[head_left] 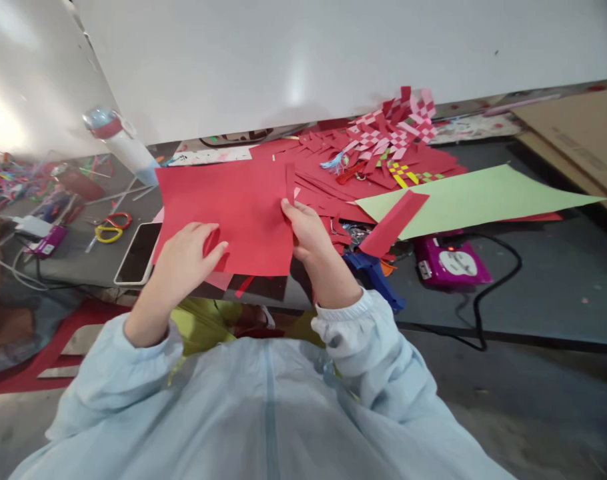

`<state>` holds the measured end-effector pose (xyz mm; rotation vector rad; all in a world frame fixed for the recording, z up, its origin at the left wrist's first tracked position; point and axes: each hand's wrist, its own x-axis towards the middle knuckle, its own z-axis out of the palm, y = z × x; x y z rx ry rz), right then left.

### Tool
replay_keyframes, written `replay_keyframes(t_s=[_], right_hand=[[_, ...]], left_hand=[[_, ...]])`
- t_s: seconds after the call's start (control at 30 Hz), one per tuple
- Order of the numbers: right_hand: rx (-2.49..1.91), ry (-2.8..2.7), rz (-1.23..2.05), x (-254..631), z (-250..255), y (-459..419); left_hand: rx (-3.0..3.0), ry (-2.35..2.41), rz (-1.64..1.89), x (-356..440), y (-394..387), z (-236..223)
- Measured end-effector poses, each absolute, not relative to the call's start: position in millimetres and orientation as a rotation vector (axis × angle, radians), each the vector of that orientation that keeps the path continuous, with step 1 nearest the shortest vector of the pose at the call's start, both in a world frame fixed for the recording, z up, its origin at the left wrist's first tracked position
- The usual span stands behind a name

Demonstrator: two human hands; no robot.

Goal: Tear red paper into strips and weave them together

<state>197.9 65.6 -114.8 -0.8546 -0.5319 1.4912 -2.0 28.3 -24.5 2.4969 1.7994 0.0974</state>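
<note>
A red sheet of paper (233,200) is raised over the front of the table. My right hand (308,233) pinches its right edge, thumb on top. Along that edge, just above my thumb, stands a narrow red strip (289,179); whether it is a fold or a separate piece I cannot tell. My left hand (186,260) lies over the sheet's lower left part, with thumb and fingers apart. To the right, a red paper piece (394,223) rests partly on a light green sheet (463,197).
Red paper strips and woven pink-and-red checked pieces (398,127) pile up behind. A blue tool (376,277) and a purple power strip (451,260) with a black cord lie right. At left are a phone (139,255), scissors (111,228) and a bottle (126,147). Another person's arm shows far left.
</note>
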Motion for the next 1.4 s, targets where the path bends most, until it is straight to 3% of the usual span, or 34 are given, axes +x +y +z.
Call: replay_keyframes(t_s=[0.2, 0.43, 0.67, 0.9, 1.13, 1.4], right_hand=[[-0.849, -0.629, 1.607, 198.4, -108.0, 61.6], [-1.007, -0.969, 1.747, 207.4, -101.8, 52.3], [-0.926, -0.915, 1.849, 211.0, -99.9, 51.5], [-0.820, -0.818, 1.834, 198.8, -112.2, 58.9], [-0.468, -0.775, 1.567, 199.7, -107.8, 57.0], [-0.675, -0.844, 1.603, 198.3, -104.1, 54.3]], left_hand=[[2.297, 1.969, 0.315, -5.9, 33.2, -77.9], [2.239, 2.021, 0.340, -11.3, 30.7, -88.5], [2.174, 2.016, 0.514, -19.2, 30.2, -104.9], [2.123, 1.876, 0.771, -31.3, 33.6, -95.0], [1.976, 1.498, 1.404, -28.8, 35.1, -63.8], [1.370, 1.283, 0.947, 1.8, 48.9, -61.5]])
